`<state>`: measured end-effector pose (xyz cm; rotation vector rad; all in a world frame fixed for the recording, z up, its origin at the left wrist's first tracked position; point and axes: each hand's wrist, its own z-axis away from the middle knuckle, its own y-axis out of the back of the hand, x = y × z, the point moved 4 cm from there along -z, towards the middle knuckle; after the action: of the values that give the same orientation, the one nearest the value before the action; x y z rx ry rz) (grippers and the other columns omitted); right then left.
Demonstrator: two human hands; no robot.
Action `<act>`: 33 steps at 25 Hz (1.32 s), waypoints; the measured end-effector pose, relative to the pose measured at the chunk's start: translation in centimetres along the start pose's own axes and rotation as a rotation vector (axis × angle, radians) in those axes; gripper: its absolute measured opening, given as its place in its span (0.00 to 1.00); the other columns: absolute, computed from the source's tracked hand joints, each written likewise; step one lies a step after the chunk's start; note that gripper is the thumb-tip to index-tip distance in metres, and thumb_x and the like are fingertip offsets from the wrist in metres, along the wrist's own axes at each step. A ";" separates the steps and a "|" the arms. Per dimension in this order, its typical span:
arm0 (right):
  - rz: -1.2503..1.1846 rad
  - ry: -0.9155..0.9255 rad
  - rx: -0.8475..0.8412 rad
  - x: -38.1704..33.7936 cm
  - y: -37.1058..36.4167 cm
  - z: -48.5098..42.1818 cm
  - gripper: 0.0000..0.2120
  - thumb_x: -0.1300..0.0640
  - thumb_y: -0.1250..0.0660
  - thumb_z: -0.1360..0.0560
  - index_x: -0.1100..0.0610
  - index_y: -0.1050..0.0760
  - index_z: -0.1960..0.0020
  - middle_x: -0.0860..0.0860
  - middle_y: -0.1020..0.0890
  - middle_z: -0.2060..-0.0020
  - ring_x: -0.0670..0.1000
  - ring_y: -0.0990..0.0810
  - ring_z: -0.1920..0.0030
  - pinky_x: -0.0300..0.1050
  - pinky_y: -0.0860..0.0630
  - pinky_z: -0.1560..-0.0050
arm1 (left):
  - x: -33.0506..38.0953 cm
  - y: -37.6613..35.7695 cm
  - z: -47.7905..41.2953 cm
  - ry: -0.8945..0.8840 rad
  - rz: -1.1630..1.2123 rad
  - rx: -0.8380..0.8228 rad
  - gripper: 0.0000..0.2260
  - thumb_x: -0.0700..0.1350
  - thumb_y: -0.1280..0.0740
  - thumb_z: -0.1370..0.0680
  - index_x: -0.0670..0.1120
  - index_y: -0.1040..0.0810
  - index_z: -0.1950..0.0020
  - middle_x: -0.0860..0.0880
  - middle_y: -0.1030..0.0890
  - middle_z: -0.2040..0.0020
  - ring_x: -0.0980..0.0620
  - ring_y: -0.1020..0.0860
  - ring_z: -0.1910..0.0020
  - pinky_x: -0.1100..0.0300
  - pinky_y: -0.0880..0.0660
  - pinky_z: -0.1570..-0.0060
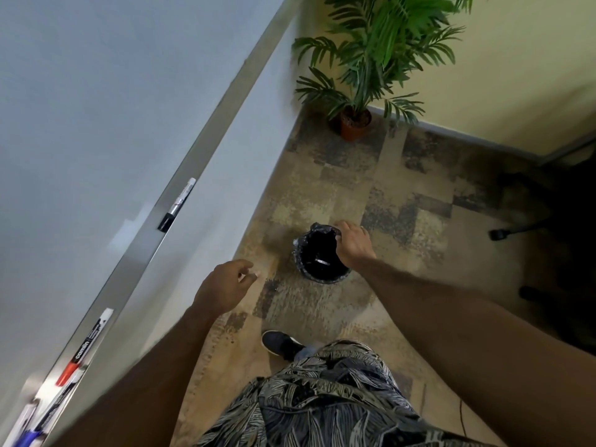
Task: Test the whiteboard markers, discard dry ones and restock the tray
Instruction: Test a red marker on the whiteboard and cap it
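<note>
Markers (87,346) lie in the tray (135,269) at nine o'clock; one marker (322,262) lies discarded in the bin (325,279). Left hand (225,285) hangs loosely curled, empty. Right hand (353,245) is at the bin's two o'clock rim, grip unclear. Testing and restocking likely remain.

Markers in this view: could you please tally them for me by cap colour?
Black-capped marker: 1
Red-capped marker: 1
Blue-capped marker: 1
Binned marker, cap unclear: 1
Total: 4; the tray is blurred at its lower end and may hide more.

Office: whiteboard (96,91), carpet tiles (371,188)
</note>
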<state>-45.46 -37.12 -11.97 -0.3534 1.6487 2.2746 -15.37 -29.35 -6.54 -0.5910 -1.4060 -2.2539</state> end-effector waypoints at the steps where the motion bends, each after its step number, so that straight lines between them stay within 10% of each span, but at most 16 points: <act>1: -0.011 -0.003 0.008 -0.2 -0.3 0.6 0.20 0.59 0.43 0.19 0.58 0.33 0.28 0.56 0.29 0.29 0.57 0.34 0.29 0.53 0.43 0.27 | 0.1 -0.1 0.0 -0.002 -0.016 0.000 0.19 0.56 0.37 0.20 0.48 0.23 0.34 0.48 0.20 0.37 0.49 0.21 0.42 0.55 0.25 0.43; 9: 0.119 0.308 -0.144 -7.0 -3.9 6.6 0.36 0.41 0.41 0.21 0.50 0.53 0.20 0.51 0.52 0.20 0.52 0.54 0.20 0.58 0.59 0.23 | -2.5 0.4 2.8 -0.030 -0.353 0.164 0.37 0.72 0.50 0.26 0.50 0.33 0.26 0.46 0.35 0.24 0.45 0.38 0.24 0.43 0.42 0.27; 19: 0.224 0.632 -0.197 -18.3 -5.4 10.4 0.38 0.42 0.41 0.21 0.51 0.58 0.20 0.50 0.56 0.20 0.51 0.59 0.20 0.62 0.59 0.23 | -7.6 2.6 11.9 0.131 -0.471 0.366 0.42 0.76 0.55 0.27 0.52 0.41 0.21 0.48 0.53 0.19 0.48 0.57 0.21 0.49 0.70 0.25; 33: 0.312 1.073 -0.292 -33.3 -11.0 15.9 0.33 0.40 0.42 0.20 0.49 0.49 0.20 0.49 0.48 0.20 0.51 0.51 0.20 0.59 0.54 0.23 | -16.4 2.3 27.1 0.584 -0.390 0.597 0.39 0.73 0.54 0.24 0.50 0.42 0.21 0.46 0.50 0.19 0.46 0.54 0.20 0.41 0.52 0.23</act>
<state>-10.78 -22.26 -4.24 -1.7339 1.8384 2.7623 3.03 -3.61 -3.19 0.5288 -1.8282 -1.8601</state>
